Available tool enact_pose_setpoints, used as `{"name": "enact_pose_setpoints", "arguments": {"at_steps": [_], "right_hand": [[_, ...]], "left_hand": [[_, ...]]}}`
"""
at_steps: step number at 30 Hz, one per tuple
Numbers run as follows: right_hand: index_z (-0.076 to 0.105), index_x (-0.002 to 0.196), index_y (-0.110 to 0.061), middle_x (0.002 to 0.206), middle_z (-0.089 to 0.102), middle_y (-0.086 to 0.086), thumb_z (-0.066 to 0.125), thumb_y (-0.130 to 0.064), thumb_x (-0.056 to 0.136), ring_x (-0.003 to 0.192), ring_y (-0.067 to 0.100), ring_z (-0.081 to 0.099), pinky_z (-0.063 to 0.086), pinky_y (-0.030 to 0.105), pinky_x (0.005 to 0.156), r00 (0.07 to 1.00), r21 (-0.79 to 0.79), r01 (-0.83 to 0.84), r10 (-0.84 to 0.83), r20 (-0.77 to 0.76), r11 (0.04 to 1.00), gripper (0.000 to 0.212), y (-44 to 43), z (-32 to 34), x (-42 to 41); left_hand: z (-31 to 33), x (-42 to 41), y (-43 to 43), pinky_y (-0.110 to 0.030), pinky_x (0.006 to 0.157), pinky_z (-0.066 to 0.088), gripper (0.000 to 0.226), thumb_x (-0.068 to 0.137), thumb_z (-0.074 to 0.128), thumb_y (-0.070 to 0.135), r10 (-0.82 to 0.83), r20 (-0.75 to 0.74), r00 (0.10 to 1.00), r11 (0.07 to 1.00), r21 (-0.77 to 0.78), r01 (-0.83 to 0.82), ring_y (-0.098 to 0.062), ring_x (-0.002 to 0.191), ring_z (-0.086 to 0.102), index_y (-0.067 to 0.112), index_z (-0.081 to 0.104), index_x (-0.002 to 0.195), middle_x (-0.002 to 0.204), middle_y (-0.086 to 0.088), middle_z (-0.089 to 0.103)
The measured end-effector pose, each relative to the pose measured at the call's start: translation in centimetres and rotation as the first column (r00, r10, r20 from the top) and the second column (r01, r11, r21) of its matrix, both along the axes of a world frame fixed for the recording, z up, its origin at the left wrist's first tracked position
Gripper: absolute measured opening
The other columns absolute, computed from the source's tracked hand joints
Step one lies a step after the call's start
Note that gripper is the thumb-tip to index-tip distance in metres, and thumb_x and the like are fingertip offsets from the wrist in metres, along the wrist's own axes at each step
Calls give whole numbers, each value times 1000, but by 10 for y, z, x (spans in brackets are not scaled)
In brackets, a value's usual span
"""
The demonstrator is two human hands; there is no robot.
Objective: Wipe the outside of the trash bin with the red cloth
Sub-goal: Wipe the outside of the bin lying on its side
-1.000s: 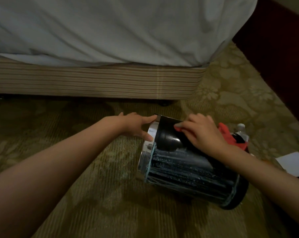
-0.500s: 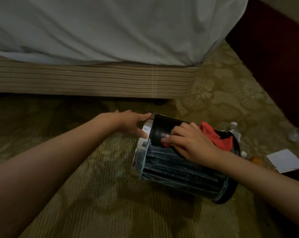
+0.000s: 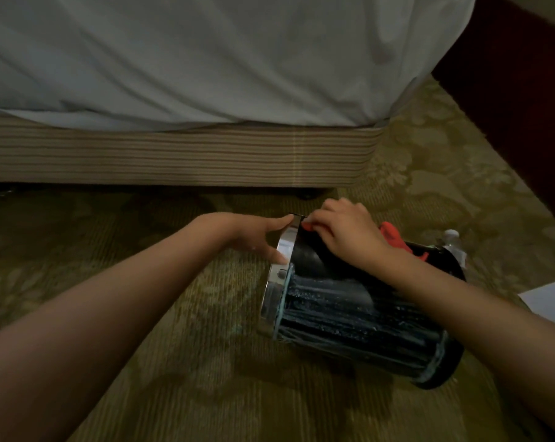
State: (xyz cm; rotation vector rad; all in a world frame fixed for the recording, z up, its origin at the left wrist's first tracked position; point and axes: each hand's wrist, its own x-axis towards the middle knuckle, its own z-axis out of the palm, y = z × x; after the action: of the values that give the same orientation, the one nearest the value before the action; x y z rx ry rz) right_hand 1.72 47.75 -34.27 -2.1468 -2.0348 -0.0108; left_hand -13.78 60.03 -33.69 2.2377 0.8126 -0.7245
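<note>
trash bin (image 3: 349, 317) on side, rim (image 3: 277, 275) leftward | left hand (image 3: 253, 237) straight-fingered on rim | right hand (image 3: 346, 237) clutches red cloth (image 3: 394, 237)

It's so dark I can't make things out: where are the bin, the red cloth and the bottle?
bin (image 3: 349, 317): head view, ribbed side wall.
cloth (image 3: 394, 237): head view, bunched red end.
bottle (image 3: 454, 244): head view, just below its cap.
</note>
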Motion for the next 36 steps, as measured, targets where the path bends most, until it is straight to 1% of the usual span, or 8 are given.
{"name": "enact_pose_setpoints", "arguments": {"at_steps": [3, 6, 11, 16, 20, 26, 32, 36], "right_hand": [[64, 113, -25, 97, 55, -2, 51, -24, 91, 93, 20, 49, 36, 35, 75, 976, 13, -219, 219, 19, 976, 26, -18, 0, -16], [67, 106, -26, 89, 58, -4, 60, -23, 83, 78, 17, 50, 31, 31, 65, 889, -31, -450, 451, 77, 892, 25, -38, -1, -26], [59, 121, -28, 105, 54, -1, 42, -30, 96, 99, 21, 47, 23, 31, 75, 993, 29, -99, 97, 70, 995, 30, -12, 0, -19], [67, 108, -21, 92, 60, 2, 47, -25, 86, 83, 24, 53, 37, 37, 67, 938, -26, -324, 325, 124, 946, 30, -23, 0, -20], [57, 124, -28, 107, 53, -2, 40, -29, 97, 101, 18, 46, 32, 33, 81, 997, 3, -24, 23, 77, 1000, 32, -1, 2, 0], [68, 106, -24, 91, 61, -2, 54, -25, 83, 78, 19, 54, 34, 31, 64, 850, -67, -506, 511, 127, 860, 26, -30, 4, -12], [54, 126, -28, 110, 51, -4, 39, -31, 97, 103, 16, 44, 31, 31, 82, 997, -14, -29, 30, 77, 999, 33, 2, 0, 0], [65, 112, -25, 95, 57, -1, 41, -28, 89, 87, 20, 52, 34, 33, 70, 943, -14, -315, 314, 105, 949, 33, -22, 1, -12]], "left_hand": [[-3, -6, 2, -50, 111, 18, 103, 75, 70, 48, -22, -33, 999, 1000, 9, 22, -31, 142, 12, 52, -10, 140, 157, -4, 9], [-9, -10, -2, -54, 112, 9, 101, 73, 68, 53, -94, 18, 995, 979, 182, 89, -27, 144, 7, 49, -7, 142, 156, 1, 15], [-7, 3, 3, -55, 112, 1, 84, 80, 58, 53, -194, 83, 978, 904, 402, 145, -22, 144, 0, 35, 10, 147, 157, 8, 7], [-9, 4, 6, -54, 112, 1, 82, 79, 60, 52, -260, 99, 961, 888, 414, 198, -17, 144, 1, 31, 18, 146, 156, 12, 11], [-6, 4, 1, -54, 112, 2, 80, 80, 60, 51, -247, 87, 965, 892, 409, 192, -18, 144, 4, 30, 19, 146, 155, 10, 16], [-6, 4, -1, -54, 113, 4, 80, 79, 62, 49, -262, 87, 961, 875, 441, 199, -18, 144, 7, 26, 23, 145, 154, 7, 20], [-1, 7, -2, -55, 112, 3, 78, 80, 60, 49, -256, 52, 965, 873, 441, 208, -18, 144, 8, 25, 24, 145, 154, 6, 23], [0, 9, -2, -55, 112, 0, 78, 79, 61, 49, -275, 44, 960, 865, 447, 227, -18, 144, 7, 23, 26, 144, 153, 4, 25]]}}
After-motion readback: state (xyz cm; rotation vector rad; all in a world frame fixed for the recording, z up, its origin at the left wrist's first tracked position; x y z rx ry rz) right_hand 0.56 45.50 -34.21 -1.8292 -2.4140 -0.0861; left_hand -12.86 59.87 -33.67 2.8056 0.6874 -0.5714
